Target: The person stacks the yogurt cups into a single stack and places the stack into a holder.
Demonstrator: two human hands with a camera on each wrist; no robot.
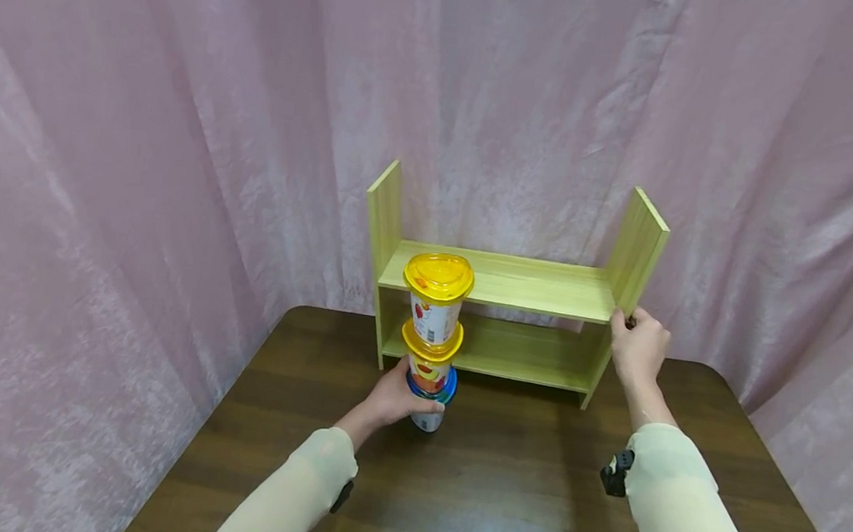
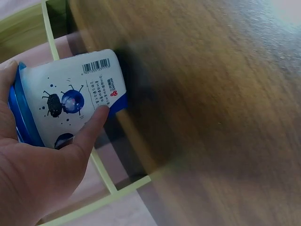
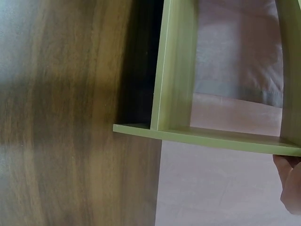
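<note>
Dark wood-grain table (image 1: 498,505) fills the foreground, ringed on every side by pale pink curtains (image 1: 142,152). Nearest the camera, two cream sleeves (image 1: 288,497) reach forward over the tabletop. On the left, the left hand (image 1: 391,397) grips the lowest cup of a stack of three yogurt cups (image 1: 431,341). The wrist view shows that cup, white with a blue lid and a barcode (image 2: 70,101), lying in the curled palm, the thumb wrapped round the lidded end and the index finger (image 2: 91,129) pressed along its printed side toward the base. Above the blue-lidded cup sit two yellow-lidded cups, the topmost lid (image 1: 438,276) level with the upper board of the shelf. The stack stands just in front of the shelf's left upright; whether its base touches the table cannot be told. Farther back on the right, the right hand (image 1: 638,345) pinches the front edge of the right side panel of a light green wooden shelf unit (image 1: 523,286), fingers curled round the board at the height of the upper shelf; a fingertip (image 3: 289,181) shows at the board's edge in the wrist view. Behind, the shelf backs against the curtain.
</note>
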